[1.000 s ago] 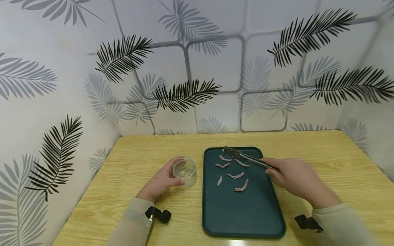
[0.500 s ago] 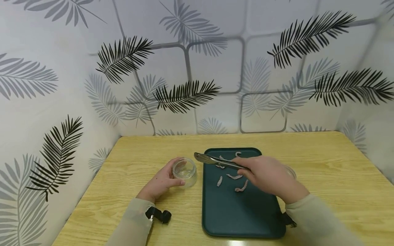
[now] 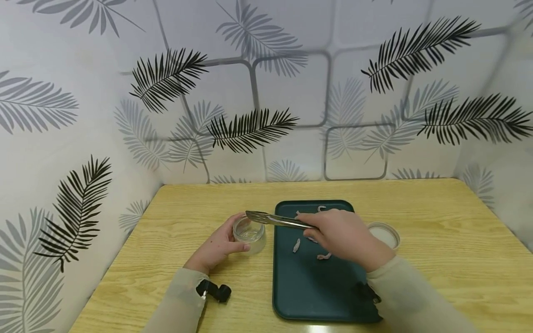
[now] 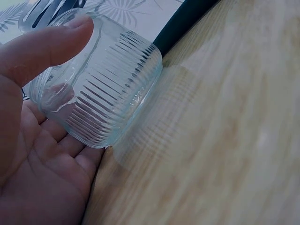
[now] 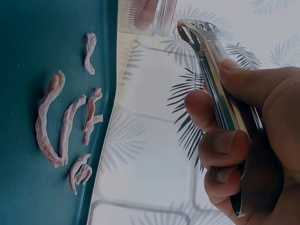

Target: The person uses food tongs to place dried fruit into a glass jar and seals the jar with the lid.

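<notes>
A ribbed clear glass jar [image 3: 251,235] stands on the table, its mouth uncovered. My left hand [image 3: 218,245] holds it from the left, with the thumb [image 4: 51,47] across the near side in the left wrist view. My right hand [image 3: 343,236] grips metal tongs [image 3: 283,221], whose tips are over the jar's mouth. The right wrist view shows my fingers wrapped around the tongs [image 5: 218,89], their arms close together. A small reddish spot shows at the tips; I cannot tell what it is. Several wrinkled pinkish strips [image 5: 49,117] lie on the dark green tray [image 3: 310,296], some hidden by my right hand.
Right of the tray, a round pale lid or shallow dish [image 3: 384,235] is partly hidden behind my right forearm. The wooden table [image 3: 200,199] meets a leaf-patterned wall [image 3: 291,152] at its back and left.
My right hand has carried the tongs left from the tray's far end to above the jar. The round pale thing has come into sight. My left hand and the jar stay put.
</notes>
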Demonstrator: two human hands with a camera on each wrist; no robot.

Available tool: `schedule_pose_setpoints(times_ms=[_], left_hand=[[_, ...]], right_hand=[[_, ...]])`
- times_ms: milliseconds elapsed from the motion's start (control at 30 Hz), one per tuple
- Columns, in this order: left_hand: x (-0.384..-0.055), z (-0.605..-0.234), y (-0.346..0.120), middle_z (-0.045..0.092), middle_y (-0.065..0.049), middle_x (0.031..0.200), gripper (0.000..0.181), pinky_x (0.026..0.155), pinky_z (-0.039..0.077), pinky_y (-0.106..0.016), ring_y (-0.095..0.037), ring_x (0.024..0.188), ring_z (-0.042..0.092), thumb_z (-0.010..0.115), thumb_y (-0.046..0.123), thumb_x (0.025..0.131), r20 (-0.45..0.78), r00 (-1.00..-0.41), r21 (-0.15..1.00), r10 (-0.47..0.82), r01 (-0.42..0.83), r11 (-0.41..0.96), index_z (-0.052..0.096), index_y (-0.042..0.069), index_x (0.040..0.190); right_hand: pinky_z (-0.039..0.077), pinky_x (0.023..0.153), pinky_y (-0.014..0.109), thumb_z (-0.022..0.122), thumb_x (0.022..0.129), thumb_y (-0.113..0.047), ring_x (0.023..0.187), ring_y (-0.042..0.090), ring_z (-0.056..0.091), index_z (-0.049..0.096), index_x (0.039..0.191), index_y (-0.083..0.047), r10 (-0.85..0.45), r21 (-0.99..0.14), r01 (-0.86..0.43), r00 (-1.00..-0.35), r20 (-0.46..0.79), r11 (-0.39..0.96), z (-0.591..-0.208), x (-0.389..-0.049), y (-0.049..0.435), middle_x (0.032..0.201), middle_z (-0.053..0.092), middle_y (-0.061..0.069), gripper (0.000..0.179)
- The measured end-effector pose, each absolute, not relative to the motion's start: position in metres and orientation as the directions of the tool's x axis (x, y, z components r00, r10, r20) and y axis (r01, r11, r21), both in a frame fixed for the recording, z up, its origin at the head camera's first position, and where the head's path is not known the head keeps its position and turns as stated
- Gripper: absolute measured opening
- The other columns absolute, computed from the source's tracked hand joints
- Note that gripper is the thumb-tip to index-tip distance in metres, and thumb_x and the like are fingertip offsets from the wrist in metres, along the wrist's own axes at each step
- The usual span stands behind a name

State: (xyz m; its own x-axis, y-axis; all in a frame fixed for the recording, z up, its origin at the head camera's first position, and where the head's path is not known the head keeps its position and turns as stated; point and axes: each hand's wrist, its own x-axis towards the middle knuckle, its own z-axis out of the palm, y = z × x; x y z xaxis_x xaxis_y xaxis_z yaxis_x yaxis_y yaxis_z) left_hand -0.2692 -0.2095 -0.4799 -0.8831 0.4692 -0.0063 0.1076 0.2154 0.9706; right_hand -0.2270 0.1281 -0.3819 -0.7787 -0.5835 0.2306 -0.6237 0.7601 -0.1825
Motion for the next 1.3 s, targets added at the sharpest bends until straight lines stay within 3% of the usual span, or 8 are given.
schedule_pose_setpoints(times_ms=[200,500,800,1000,1200,1300], left_hand=[[-0.268,-0.479,-0.21,0.038,-0.016,0.156,0.092,0.102,0.042,-0.032,-0.032,0.133,0.049,0.078,0.01,0.089,-0.031,-0.892,0.967,0.451,0.088,0.241,0.02,0.013,0.161],[-0.267,-0.477,-0.209,0.04,-0.016,0.155,0.09,0.107,0.039,-0.038,-0.033,0.134,0.048,0.077,0.007,0.088,-0.021,-0.888,0.967,0.46,0.099,0.235,0.023,0.014,0.16],[-0.268,-0.477,-0.21,0.035,-0.014,0.16,0.083,0.112,0.03,-0.051,-0.031,0.144,0.036,0.076,0.004,0.09,0.035,-0.865,0.967,0.501,0.156,0.201,0.03,0.015,0.158],[-0.269,-0.479,-0.211,0.035,-0.013,0.16,0.083,0.111,0.033,-0.046,-0.03,0.145,0.034,0.076,0.006,0.091,0.035,-0.864,0.967,0.503,0.156,0.201,0.029,0.016,0.158],[-0.27,-0.481,-0.212,0.037,-0.011,0.159,0.081,0.106,0.038,-0.03,-0.028,0.143,0.037,0.076,0.007,0.091,0.028,-0.866,0.966,0.499,0.152,0.208,0.031,0.019,0.157],[-0.27,-0.481,-0.212,0.037,-0.01,0.158,0.08,0.104,0.039,-0.028,-0.028,0.142,0.039,0.076,0.008,0.091,0.03,-0.864,0.966,0.502,0.153,0.206,0.032,0.02,0.157]], right_hand=[[0.037,0.049,0.026,0.072,0.095,-0.03,0.059,0.001,0.05,0.067,0.136,-0.021,-0.591,-0.172,-0.633,-0.77,0.239,0.755,-0.383,-0.227,0.124,0.086,0.071,-0.009,0.043],[0.034,0.048,0.026,0.071,0.096,-0.033,0.05,0.003,0.039,0.066,0.138,-0.021,-0.598,-0.181,-0.637,-0.768,0.228,0.749,-0.382,-0.229,0.124,0.065,0.051,-0.019,0.044],[0.038,0.05,0.029,0.068,0.098,-0.032,0.054,0.002,0.046,0.062,0.141,-0.023,-0.55,-0.252,-0.575,-0.818,0.168,0.778,-0.383,-0.231,0.138,0.086,0.069,-0.013,0.044],[0.038,0.054,0.031,0.068,0.098,-0.033,0.057,0.003,0.047,0.062,0.141,-0.018,-0.526,-0.249,-0.549,-0.836,0.157,0.798,-0.39,-0.236,0.155,0.094,0.071,-0.011,0.046],[0.039,0.057,0.034,0.068,0.097,-0.036,0.057,0.01,0.047,0.06,0.143,-0.015,-0.47,-0.243,-0.487,-0.873,0.126,0.839,-0.4,-0.24,0.179,0.072,0.059,-0.011,0.051],[0.041,0.06,0.036,0.069,0.096,-0.036,0.061,0.011,0.048,0.061,0.142,-0.013,-0.441,-0.246,-0.461,-0.887,0.135,0.853,-0.405,-0.242,0.191,0.074,0.062,-0.008,0.052]])
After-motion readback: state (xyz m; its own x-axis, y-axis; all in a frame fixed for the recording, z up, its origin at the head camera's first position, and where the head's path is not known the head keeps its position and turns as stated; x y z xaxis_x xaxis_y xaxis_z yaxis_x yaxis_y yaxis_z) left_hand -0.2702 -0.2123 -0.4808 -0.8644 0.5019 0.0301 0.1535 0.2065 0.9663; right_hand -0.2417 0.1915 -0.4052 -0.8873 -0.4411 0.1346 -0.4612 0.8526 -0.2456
